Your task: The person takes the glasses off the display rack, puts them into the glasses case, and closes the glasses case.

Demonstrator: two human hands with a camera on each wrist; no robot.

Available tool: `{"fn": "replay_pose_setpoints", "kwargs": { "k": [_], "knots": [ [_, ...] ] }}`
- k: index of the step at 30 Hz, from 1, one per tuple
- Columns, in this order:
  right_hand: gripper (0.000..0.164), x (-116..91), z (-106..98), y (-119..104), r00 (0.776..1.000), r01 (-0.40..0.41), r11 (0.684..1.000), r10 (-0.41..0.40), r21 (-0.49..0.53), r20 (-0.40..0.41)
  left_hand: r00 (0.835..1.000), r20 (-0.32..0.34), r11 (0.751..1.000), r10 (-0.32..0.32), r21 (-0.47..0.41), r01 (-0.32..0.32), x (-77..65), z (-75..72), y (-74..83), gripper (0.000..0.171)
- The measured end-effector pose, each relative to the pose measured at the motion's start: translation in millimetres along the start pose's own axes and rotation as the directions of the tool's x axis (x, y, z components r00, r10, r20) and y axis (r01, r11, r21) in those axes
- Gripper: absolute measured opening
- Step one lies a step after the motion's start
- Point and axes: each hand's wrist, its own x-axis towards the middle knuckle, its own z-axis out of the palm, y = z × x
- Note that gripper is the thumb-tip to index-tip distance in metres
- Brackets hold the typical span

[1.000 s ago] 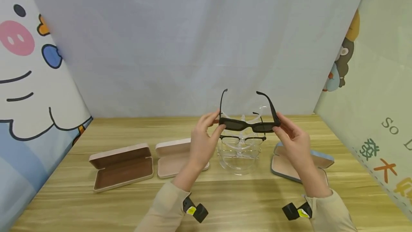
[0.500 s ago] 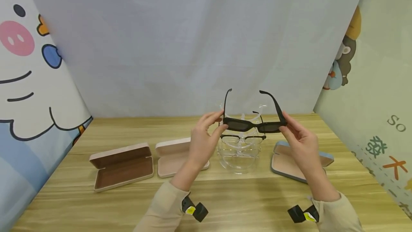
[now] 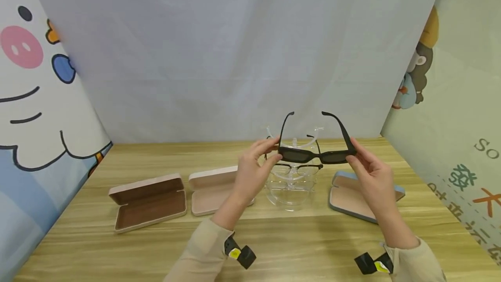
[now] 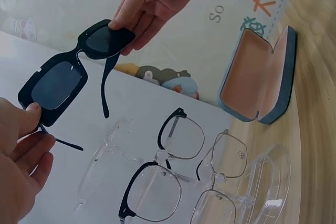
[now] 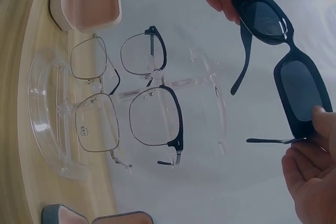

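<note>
Between my two hands, a pair of black sunglasses (image 3: 298, 156) is held up with its temples unfolded and pointing away. My left hand (image 3: 252, 172) pinches the left end of the frame, thumb on the front beside the lens. At the opposite end, the thumb and fingers of my right hand (image 3: 375, 182) grip the corner by the hinge. Behind and below is a clear display stand (image 5: 39, 124). Its bare top arm shows under the sunglasses. Black-browed eyeglasses (image 5: 177, 116) rest on the tier beneath, and thin metal-rimmed eyeglasses (image 5: 116, 121) sit lower.
Left of the stand lie two open cases, a brown-lined case (image 3: 152, 210) and a pink-lined case (image 3: 205, 200), the latter partly behind my left wrist. An open blue case (image 3: 344, 201) lies on the right, partly covered by my right forearm. A pale curtain (image 3: 219, 55) hangs behind the wooden table (image 3: 282, 247).
Both hands have carried the sunglasses to the right, from in front of the stand's middle toward its right side. The stand, its eyeglasses and the cases stay put.
</note>
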Motion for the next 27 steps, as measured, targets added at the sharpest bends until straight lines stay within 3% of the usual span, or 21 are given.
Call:
{"fn": "replay_pose_setpoints", "kwargs": {
  "k": [7, 17, 27],
  "knots": [
    [0.039, -1, -2, 3, 1.000, -0.001, 1.000, 0.001, 0.021, 0.006, 0.997, 0.069, 0.999, 0.019, -0.034, -0.017, -2.2, 5.6, 1.3, 0.034],
    [0.039, -2, -14, 9, 0.998, 0.045, 0.989, -0.052, 0.137, 0.044, 0.985, 0.150, 0.981, -0.080, -0.164, 0.104, -6.2, 16.5, 5.3, 0.027],
    [0.037, -10, -24, 10, 1.000, -0.004, 0.999, 0.004, -0.032, 0.003, 0.971, 0.194, 0.961, -0.138, -0.211, 0.179, -9.0, 27.8, 8.9, 0.028]
  ]
}}
